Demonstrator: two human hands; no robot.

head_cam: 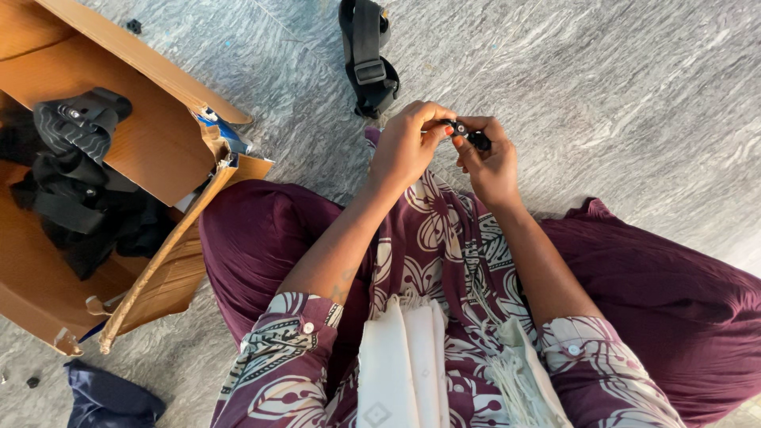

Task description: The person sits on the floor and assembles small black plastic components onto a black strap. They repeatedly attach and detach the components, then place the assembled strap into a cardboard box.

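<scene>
A big cardboard box (151,135) of black gear sat at the left of the frame. Above the middle, the left hand (406,147) and right hand (490,162) each pinched the small black clip (468,135) in a tight grip. It was best to hold it still, close over the lap.

At frame centre the left hand (407,143) and right hand (490,162) meet around a small black plastic part (469,136). A black strap buckle (366,55) lies on the grey stone floor (634,87) above them. An open brown cardboard box (151,135) at left holds black strap pieces (75,182).
</scene>
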